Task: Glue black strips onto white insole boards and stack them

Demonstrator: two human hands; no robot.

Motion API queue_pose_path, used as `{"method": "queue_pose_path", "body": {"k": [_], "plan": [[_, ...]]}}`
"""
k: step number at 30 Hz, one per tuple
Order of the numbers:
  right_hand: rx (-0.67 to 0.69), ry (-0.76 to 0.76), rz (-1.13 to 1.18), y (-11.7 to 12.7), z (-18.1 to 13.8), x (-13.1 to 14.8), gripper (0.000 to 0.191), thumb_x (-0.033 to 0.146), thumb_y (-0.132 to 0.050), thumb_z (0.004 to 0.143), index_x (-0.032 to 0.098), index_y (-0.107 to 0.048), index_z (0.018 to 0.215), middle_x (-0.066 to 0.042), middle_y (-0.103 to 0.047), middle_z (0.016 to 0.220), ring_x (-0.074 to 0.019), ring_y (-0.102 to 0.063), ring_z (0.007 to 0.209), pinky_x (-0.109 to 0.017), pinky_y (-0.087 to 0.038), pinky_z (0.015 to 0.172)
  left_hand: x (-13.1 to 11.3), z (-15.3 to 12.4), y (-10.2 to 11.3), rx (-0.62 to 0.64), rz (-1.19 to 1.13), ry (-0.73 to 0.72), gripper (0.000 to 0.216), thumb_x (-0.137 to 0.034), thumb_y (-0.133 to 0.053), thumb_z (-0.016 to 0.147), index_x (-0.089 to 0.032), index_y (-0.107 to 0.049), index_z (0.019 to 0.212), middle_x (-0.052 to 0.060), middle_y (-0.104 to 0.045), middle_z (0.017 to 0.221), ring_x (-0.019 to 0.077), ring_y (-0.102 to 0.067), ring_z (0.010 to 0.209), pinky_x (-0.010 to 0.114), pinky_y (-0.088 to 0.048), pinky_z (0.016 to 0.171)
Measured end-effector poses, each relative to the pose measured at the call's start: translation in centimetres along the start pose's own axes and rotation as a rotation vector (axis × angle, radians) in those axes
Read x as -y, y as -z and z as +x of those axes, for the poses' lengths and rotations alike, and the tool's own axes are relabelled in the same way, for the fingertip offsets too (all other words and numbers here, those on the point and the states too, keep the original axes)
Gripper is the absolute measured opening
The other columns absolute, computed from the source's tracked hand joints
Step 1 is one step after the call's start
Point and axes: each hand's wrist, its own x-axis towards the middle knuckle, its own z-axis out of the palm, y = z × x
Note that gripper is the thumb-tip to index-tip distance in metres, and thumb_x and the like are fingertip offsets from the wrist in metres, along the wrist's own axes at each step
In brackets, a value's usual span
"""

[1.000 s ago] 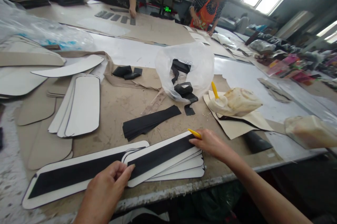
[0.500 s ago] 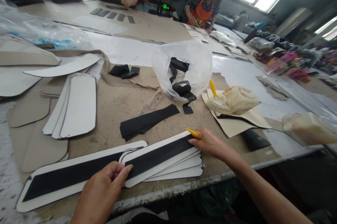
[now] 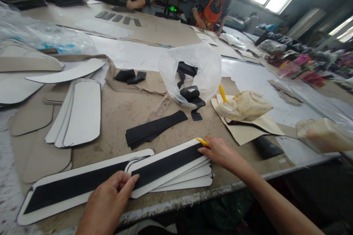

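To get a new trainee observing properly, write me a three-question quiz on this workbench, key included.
1. Which grip holds the pointed yellow tool?
2. True or false: a yellow handle sticks up from the plastic jug.
3. What lies partly inside the translucent plastic bag?
A) an orange apron
B) a curled black strip
C) a glass bottle

Key: 1. the right grip; 2. true; 3. B

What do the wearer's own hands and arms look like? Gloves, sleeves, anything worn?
Left hand and right hand: both ungloved. Right forearm bare to the frame edge, no sleeve, watch or bracelet visible.
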Motion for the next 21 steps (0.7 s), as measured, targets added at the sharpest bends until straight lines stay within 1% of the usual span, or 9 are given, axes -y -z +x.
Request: {"method": "queue_pose_path", "body": {"k": [3, 6, 8, 10, 12, 15, 17, 19, 21], "plan": [[-0.071, -0.03, -0.036, 0.4, -0.3, -0.7, 0.018, 0.031, -0.046, 0.087, 0.017, -0.056, 0.091, -0.008, -0.064, 0.085, -0.0228, -0.06, 0.085, -0.027, -0.035, 0.067, 0.0, -0.1, -0.1, -0.031, 0.017, -0.02, 0.032, -0.049, -0.044, 0.075, -0.023, -0.051, 0.058, -0.003, -0.047, 0.047, 0.0177, -0.046, 0.052, 0.026, -0.029, 0.054], [-0.159, -0.014, -0.007, 0.8, -0.6, -1.0, 0.024, 0.027, -0.035, 0.092, 0.015, -0.056, 0.093, -0.01, -0.064, 0.088, -0.0222, -0.059, 0.087, -0.028, -0.036, 0.072, 0.1, 0.2, -0.2, 0.002, 0.045, 0.004, 0.031, -0.049, -0.044, 0.074, -0.023, -0.051, 0.059, -0.002, -0.052, 0.05, 0.0184, -0.05, 0.054, 0.026, -0.031, 0.055], [-0.173, 0.006, 0.048, 0.8, -0.6, -0.9, 0.029, 0.029, -0.032, 0.093, 0.015, -0.058, 0.09, -0.01, -0.064, 0.087, -0.0216, -0.06, 0.084, -0.029, -0.037, 0.072, 0.1, 0.3, -0.2, -0.002, 0.048, 0.012, 0.03, -0.049, -0.044, 0.073, -0.023, -0.051, 0.06, -0.001, -0.055, 0.052, 0.0186, -0.051, 0.054, 0.026, -0.032, 0.056], [-0.184, 0.032, 0.123, 0.6, -0.7, -0.8, 0.032, 0.035, -0.034, 0.092, 0.017, -0.059, 0.084, -0.008, -0.064, 0.084, -0.0209, -0.06, 0.08, -0.028, -0.038, 0.07, 0.1, 0.2, -0.3, -0.026, 0.035, -0.003, 0.03, -0.047, -0.045, 0.073, -0.022, -0.05, 0.058, -0.001, -0.054, 0.051, 0.0182, -0.051, 0.054, 0.026, -0.032, 0.056], [-0.25, 0.043, 0.203, 0.3, -0.7, -0.7, 0.03, 0.041, -0.04, 0.089, 0.019, -0.059, 0.082, -0.006, -0.064, 0.083, -0.0209, -0.059, 0.079, -0.028, -0.039, 0.069, 0.0, -0.1, -0.2, -0.048, 0.003, -0.036, 0.029, -0.044, -0.045, 0.075, -0.022, -0.048, 0.057, -0.001, -0.053, 0.05, 0.0177, -0.05, 0.053, 0.027, -0.031, 0.056], [-0.36, 0.009, 0.298, 0.1, -0.9, -0.7, 0.028, 0.047, -0.049, 0.083, 0.021, -0.059, 0.084, -0.004, -0.064, 0.081, -0.021, -0.059, 0.076, -0.029, -0.04, 0.068, 0.0, -0.6, -0.2, -0.093, -0.08, -0.103, 0.027, -0.04, -0.047, 0.077, -0.022, -0.047, 0.057, 0.0, -0.054, 0.052, 0.0174, -0.05, 0.054, 0.027, -0.032, 0.057], [-0.399, 0.01, 0.309, 0.2, -1.0, -0.8, 0.029, 0.049, -0.049, 0.081, 0.021, -0.057, 0.082, -0.004, -0.063, 0.078, -0.0211, -0.058, 0.073, -0.03, -0.041, 0.068, 0.1, -0.8, -0.1, -0.102, -0.141, -0.14, 0.029, -0.04, -0.047, 0.078, -0.021, -0.047, 0.056, 0.0, -0.056, 0.054, 0.0176, -0.052, 0.056, 0.028, -0.034, 0.058], [-0.439, 0.059, 0.286, 0.5, -1.1, -0.8, 0.03, 0.051, -0.048, 0.08, 0.022, -0.056, 0.08, -0.004, -0.061, 0.077, -0.0217, -0.057, 0.072, -0.031, -0.041, 0.068, 0.3, -0.8, 0.1, -0.068, -0.215, -0.156, 0.033, -0.042, -0.044, 0.081, -0.021, -0.048, 0.056, 0.001, -0.057, 0.054, 0.0174, -0.053, 0.054, 0.028, -0.036, 0.058], [-0.45, 0.095, 0.276, 0.8, -1.3, -0.8, 0.031, 0.052, -0.048, 0.08, 0.022, -0.054, 0.078, -0.004, -0.06, 0.075, -0.0211, -0.055, 0.069, -0.032, -0.041, 0.067, 0.7, -0.8, 0.5, -0.004, -0.319, -0.159, 0.037, -0.045, -0.041, 0.084, -0.02, -0.05, 0.058, 0.001, -0.059, 0.055, 0.0169, -0.055, 0.052, 0.028, -0.038, 0.057]]}}
